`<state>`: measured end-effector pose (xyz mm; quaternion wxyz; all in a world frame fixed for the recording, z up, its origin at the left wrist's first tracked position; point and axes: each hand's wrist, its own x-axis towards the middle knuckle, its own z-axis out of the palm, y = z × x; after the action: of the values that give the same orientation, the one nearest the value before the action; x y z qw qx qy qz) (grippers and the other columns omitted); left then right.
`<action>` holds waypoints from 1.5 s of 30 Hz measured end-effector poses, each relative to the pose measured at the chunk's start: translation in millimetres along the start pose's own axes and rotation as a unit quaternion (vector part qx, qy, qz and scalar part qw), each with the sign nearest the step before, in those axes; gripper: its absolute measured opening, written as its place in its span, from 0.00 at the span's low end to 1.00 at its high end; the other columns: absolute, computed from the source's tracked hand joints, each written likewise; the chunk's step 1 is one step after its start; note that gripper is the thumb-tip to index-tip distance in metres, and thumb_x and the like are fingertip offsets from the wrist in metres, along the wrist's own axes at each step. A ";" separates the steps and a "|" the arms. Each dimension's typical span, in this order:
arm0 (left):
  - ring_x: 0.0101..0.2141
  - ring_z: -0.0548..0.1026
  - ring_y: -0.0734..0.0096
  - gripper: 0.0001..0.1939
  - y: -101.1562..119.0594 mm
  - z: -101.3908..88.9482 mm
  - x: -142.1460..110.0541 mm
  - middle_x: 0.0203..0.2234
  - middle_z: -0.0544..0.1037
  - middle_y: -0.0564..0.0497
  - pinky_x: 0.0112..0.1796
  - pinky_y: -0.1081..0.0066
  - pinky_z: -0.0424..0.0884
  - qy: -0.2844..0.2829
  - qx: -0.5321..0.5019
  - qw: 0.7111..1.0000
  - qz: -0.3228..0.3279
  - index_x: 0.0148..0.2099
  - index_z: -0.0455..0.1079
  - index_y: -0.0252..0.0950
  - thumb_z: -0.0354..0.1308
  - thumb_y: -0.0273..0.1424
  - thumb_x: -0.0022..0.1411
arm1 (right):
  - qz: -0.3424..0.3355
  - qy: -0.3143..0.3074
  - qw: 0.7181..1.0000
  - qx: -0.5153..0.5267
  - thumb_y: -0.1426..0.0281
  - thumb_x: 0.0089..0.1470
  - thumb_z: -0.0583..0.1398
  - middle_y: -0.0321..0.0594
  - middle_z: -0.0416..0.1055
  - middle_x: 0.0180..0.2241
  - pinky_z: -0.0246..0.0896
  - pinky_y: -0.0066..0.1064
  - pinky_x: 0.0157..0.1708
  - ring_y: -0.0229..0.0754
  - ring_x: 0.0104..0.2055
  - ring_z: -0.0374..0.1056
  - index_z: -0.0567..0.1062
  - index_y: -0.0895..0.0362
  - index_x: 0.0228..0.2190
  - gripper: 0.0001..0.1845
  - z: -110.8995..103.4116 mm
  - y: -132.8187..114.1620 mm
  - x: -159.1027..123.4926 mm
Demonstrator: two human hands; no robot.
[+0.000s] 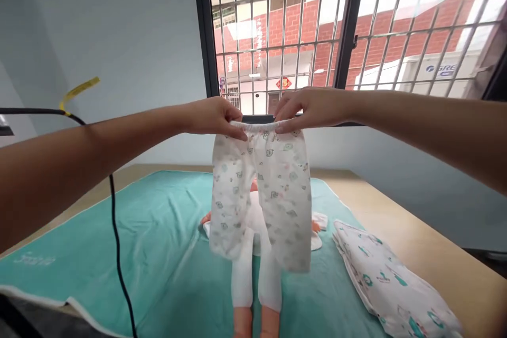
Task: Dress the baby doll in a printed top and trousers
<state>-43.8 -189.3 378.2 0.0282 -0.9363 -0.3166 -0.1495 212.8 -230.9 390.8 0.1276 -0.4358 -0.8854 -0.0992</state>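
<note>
A pair of small white baby pants [277,195] with a faint printed pattern hangs upright in front of me. My left hand [219,119] pinches the elastic waistband at its left side. Closed on the same waistband further right is my right hand [297,108], thumb in front. Behind the pants a baby doll [242,285] lies on its back, its feet end towards me. White leggings or pants cover its legs down to the shins. The pants hide most of its body and head; bits of both its hands show at the sides.
A teal blanket [158,232] spreads under the doll on a wooden table [390,208]. At the right lies a folded white printed cloth [388,274]. A black cable [116,232] with a yellow tag hangs at the left. Beyond the table is a barred window [277,37].
</note>
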 end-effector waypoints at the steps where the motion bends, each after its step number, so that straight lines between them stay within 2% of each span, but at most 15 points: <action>1: 0.24 0.63 0.75 0.20 0.3 -3.4 3.5 0.22 0.65 0.54 0.29 0.70 0.57 -0.010 -0.035 0.999 -0.001 0.25 0.66 0.36 0.64 0.46 0.53 | 0.009 -0.004 1.000 -0.007 0.44 0.49 0.62 0.41 0.76 0.40 0.61 0.44 0.47 0.52 0.46 0.69 0.82 0.50 0.29 0.23 -7.4 0.6 0.7; 5: 0.22 0.62 0.76 0.18 1.1 -11.0 7.6 0.21 0.64 0.53 0.26 0.70 0.56 -0.021 -0.163 0.986 -0.008 0.25 0.66 0.36 0.65 0.44 0.53 | 0.047 -0.028 0.998 0.017 0.41 0.48 0.61 0.40 0.76 0.34 0.63 0.43 0.43 0.52 0.42 0.70 0.82 0.49 0.29 0.25 -24.7 3.6 -3.0; 9: 0.21 0.60 0.75 0.17 0.6 -13.7 6.3 0.18 0.64 0.54 0.25 0.70 0.55 -0.022 -0.168 0.985 -0.034 0.23 0.69 0.38 0.68 0.44 0.50 | 0.042 -0.080 0.995 0.050 0.41 0.49 0.61 0.40 0.74 0.29 0.63 0.40 0.38 0.48 0.36 0.69 0.80 0.51 0.24 0.26 -23.6 3.7 -9.6; 13: 0.26 0.65 0.71 0.15 4.7 -22.1 10.8 0.25 0.71 0.50 0.28 0.69 0.60 0.013 -0.164 0.986 -0.003 0.21 0.71 0.38 0.68 0.42 0.49 | 0.037 -0.105 0.993 0.043 0.43 0.49 0.62 0.39 0.73 0.27 0.61 0.37 0.35 0.44 0.33 0.67 0.77 0.53 0.22 0.26 -24.5 4.2 -5.1; 17: 0.30 0.68 0.70 0.14 6.5 -29.7 18.4 0.32 0.73 0.48 0.31 0.69 0.62 0.039 -0.147 0.988 0.015 0.22 0.72 0.37 0.68 0.41 0.49 | 0.065 -0.064 0.995 0.041 0.48 0.44 0.68 0.35 0.70 0.24 0.59 0.35 0.33 0.43 0.30 0.67 0.75 0.53 0.21 0.21 -33.9 6.7 4.9; 20: 0.30 0.67 0.70 0.14 4.5 -26.6 20.7 0.31 0.72 0.48 0.32 0.68 0.62 0.095 -0.122 0.988 0.012 0.22 0.72 0.36 0.67 0.40 0.50 | 0.088 -0.043 0.993 0.069 0.54 0.44 0.70 0.35 0.71 0.23 0.59 0.35 0.33 0.43 0.31 0.69 0.77 0.53 0.24 0.16 -39.0 7.2 7.6; 24: 0.29 0.66 0.72 0.14 1.3 -20.1 18.3 0.30 0.71 0.48 0.30 0.69 0.61 0.153 -0.145 0.978 0.011 0.23 0.72 0.36 0.68 0.40 0.50 | 0.112 -0.077 0.985 0.102 0.55 0.47 0.68 0.37 0.73 0.25 0.61 0.37 0.34 0.45 0.32 0.71 0.79 0.52 0.29 0.14 -42.0 6.9 6.4; 26: 0.28 0.66 0.72 0.14 0.2 -21.2 15.9 0.28 0.70 0.48 0.28 0.69 0.61 0.135 -0.203 0.970 0.001 0.24 0.73 0.36 0.69 0.40 0.49 | 0.106 -0.086 0.983 0.119 0.54 0.47 0.68 0.39 0.75 0.28 0.63 0.38 0.34 0.46 0.34 0.72 0.79 0.51 0.29 0.15 -43.6 6.3 6.3; 30: 0.22 0.64 0.74 0.15 -2.2 -29.6 12.1 0.19 0.65 0.51 0.24 0.68 0.60 0.040 -0.308 0.950 -0.034 0.23 0.71 0.36 0.72 0.38 0.45 | 0.102 -0.069 0.983 0.137 0.48 0.48 0.65 0.42 0.76 0.31 0.64 0.40 0.35 0.48 0.37 0.71 0.79 0.51 0.29 0.19 -45.4 4.4 9.1; 35: 0.19 0.62 0.74 0.17 -5.5 -29.2 12.1 0.16 0.62 0.52 0.22 0.65 0.61 -0.020 -0.360 0.932 -0.025 0.22 0.70 0.37 0.73 0.40 0.43 | 0.104 -0.046 0.987 0.110 0.43 0.47 0.64 0.41 0.74 0.28 0.63 0.40 0.36 0.48 0.36 0.69 0.79 0.52 0.28 0.24 -40.2 2.7 10.9; 40: 0.21 0.63 0.75 0.13 -8.8 -20.9 14.7 0.19 0.67 0.51 0.24 0.69 0.59 0.007 -0.286 0.958 -0.026 0.22 0.72 0.37 0.73 0.37 0.43 | 0.119 -0.037 0.988 0.091 0.42 0.46 0.65 0.39 0.70 0.24 0.61 0.41 0.36 0.46 0.32 0.67 0.79 0.51 0.26 0.24 -34.0 6.1 4.7; 45: 0.24 0.65 0.73 0.12 -17.6 -14.1 17.2 0.23 0.70 0.50 0.26 0.71 0.60 0.033 -0.175 0.983 -0.038 0.22 0.72 0.37 0.70 0.36 0.45 | 0.136 -0.042 0.986 0.082 0.42 0.46 0.64 0.39 0.70 0.24 0.61 0.40 0.36 0.45 0.32 0.67 0.78 0.52 0.26 0.25 -26.9 16.7 4.2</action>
<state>-45.2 -167.3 396.0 -0.1316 -0.9084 -0.3200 -0.2349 227.3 -225.4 418.7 0.1384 -0.5442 -0.8274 0.0108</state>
